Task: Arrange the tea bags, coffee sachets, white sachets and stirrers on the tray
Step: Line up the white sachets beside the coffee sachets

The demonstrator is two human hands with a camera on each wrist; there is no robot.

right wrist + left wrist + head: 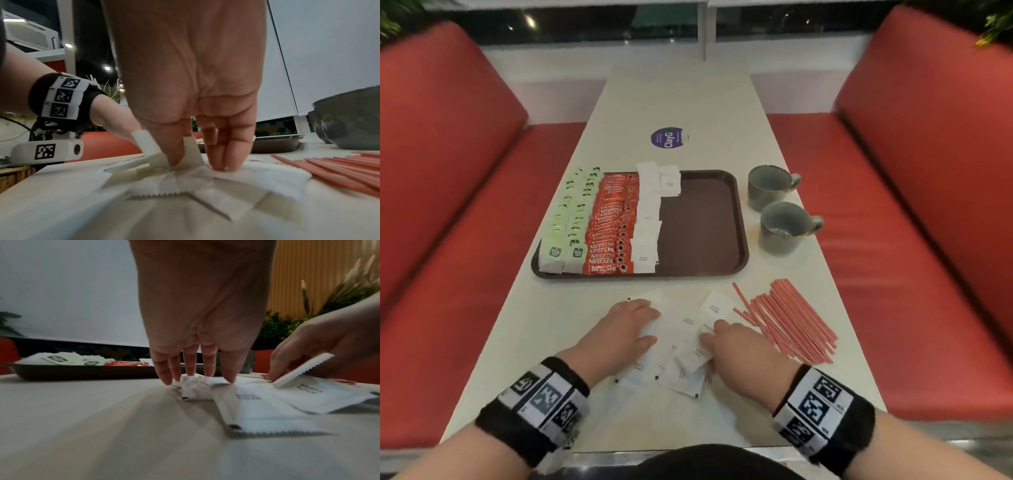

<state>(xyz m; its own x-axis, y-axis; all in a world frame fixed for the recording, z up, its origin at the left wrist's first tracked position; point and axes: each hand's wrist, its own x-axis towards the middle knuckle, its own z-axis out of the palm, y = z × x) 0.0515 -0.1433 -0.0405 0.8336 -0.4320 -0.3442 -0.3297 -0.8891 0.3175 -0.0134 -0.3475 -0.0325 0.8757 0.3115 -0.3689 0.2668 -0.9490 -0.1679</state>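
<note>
Head view: my left hand (625,325) lies flat, fingers spread, pinning loose white paper sachets (681,356) on the table while my right hand (736,346) pinches one for the brown plastic tray (705,219).

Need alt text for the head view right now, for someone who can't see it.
Both hands, left hand and right hand, press on loose white paper sachets on the pale table. Beyond, a brown plastic tray holds sachet rows; red stirrers lie right.
</note>
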